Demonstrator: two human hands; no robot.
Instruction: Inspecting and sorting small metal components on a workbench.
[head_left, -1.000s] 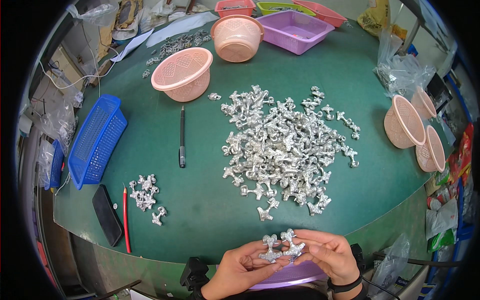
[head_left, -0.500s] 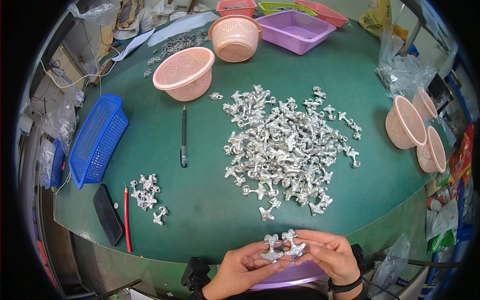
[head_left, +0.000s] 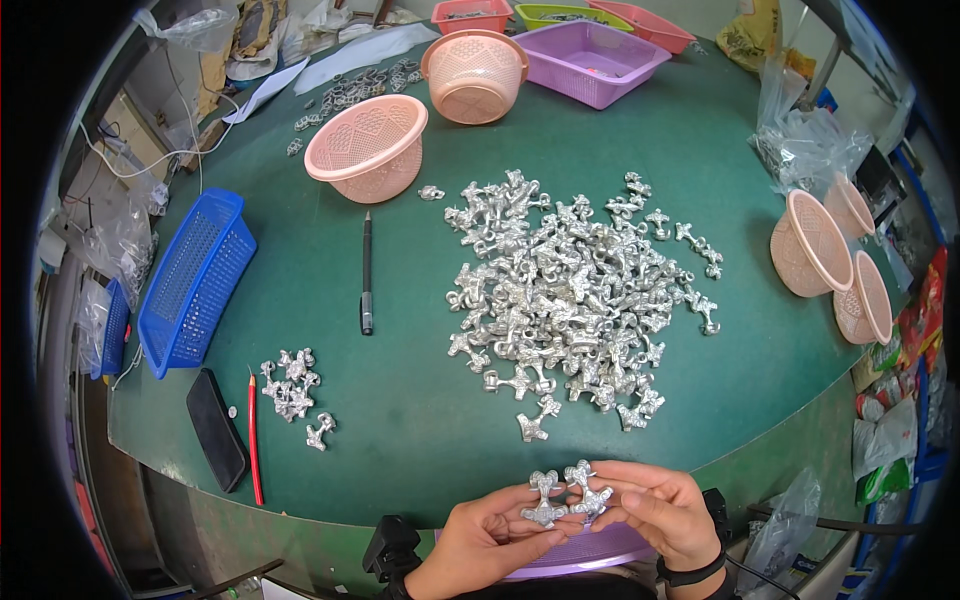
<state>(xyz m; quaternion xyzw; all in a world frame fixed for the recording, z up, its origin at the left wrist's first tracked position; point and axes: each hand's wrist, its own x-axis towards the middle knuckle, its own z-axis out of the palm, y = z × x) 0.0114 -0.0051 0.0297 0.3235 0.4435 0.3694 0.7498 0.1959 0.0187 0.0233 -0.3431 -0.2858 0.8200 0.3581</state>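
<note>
At the table's near edge, my left hand [head_left: 487, 532] is closed on a silvery cast metal piece [head_left: 544, 500] with lobed ends. Right beside it, my right hand [head_left: 665, 512] grips a second metal piece [head_left: 587, 490] of like shape. Both are held upright, side by side, and fingers hide part of each. A purple plastic basket [head_left: 575, 552] shows below my hands, partly covered by them. Beyond my hands lies a large heap of similar metal pieces [head_left: 575, 290]. A smaller cluster of metal pieces [head_left: 291, 385] lies to the left.
A phone [head_left: 216, 430], a red pencil [head_left: 254, 440] and a blue basket [head_left: 200, 280] are at left. A black pen [head_left: 367, 275] lies left of the heap. Pink baskets [head_left: 365, 150] and a purple tray [head_left: 590, 65] stand at the back; small pink baskets [head_left: 812, 245] sit at right.
Almost nothing differs. The metal piece in my left hand has shifted very slightly; both hands stay in the same place.
</note>
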